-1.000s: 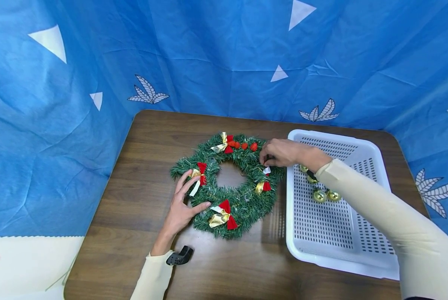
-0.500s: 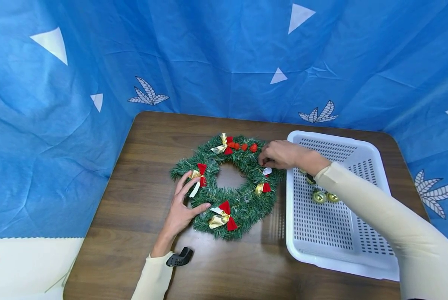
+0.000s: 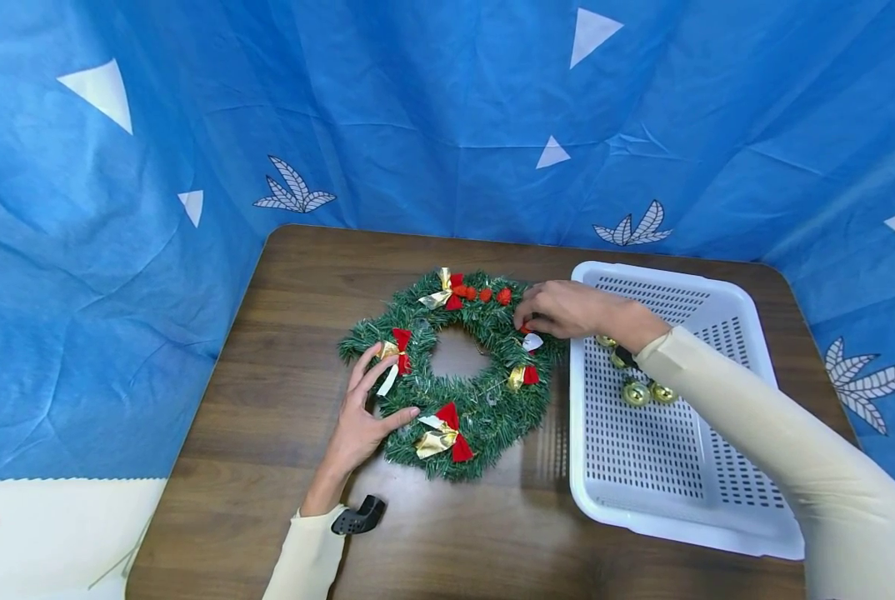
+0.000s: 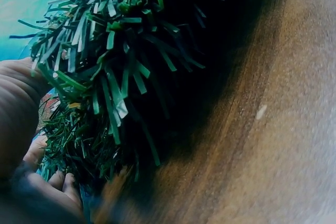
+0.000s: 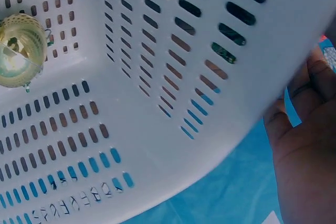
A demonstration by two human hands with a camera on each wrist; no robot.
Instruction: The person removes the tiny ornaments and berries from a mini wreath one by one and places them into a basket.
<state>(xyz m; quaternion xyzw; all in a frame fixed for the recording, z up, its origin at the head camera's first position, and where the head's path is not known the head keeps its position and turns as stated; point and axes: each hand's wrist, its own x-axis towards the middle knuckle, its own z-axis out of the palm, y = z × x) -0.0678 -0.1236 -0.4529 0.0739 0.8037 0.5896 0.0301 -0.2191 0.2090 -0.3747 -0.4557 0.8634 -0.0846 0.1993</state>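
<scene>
A green tinsel wreath [image 3: 417, 387] with red-and-gold bows lies on the table. My left hand [image 3: 361, 421] rests on its left side, fingers and thumb spread, with fingertips at the left bow [image 3: 402, 346]. The left wrist view shows the wreath's bristly outer edge [image 4: 121, 72] close up. At the upper right of the wreath my right hand [image 3: 563, 308] pinches a small red ornament [image 3: 526, 327], mostly hidden by the fingers. Just below it are a white tag-like piece [image 3: 532, 342] and the right bow [image 3: 523, 377]. Several red berry-like pieces [image 3: 485, 295] line the wreath's top.
A white perforated basket [image 3: 578, 450] stands right of the wreath, under my right forearm. Several gold ball ornaments [image 3: 636, 392] lie inside it. Blue cloth [image 3: 447, 125] hangs behind the wooden table [image 3: 267, 367].
My right hand has shifted slightly at the wreath, and a bit of red now shows at its fingertips. The left hand stays in place.
</scene>
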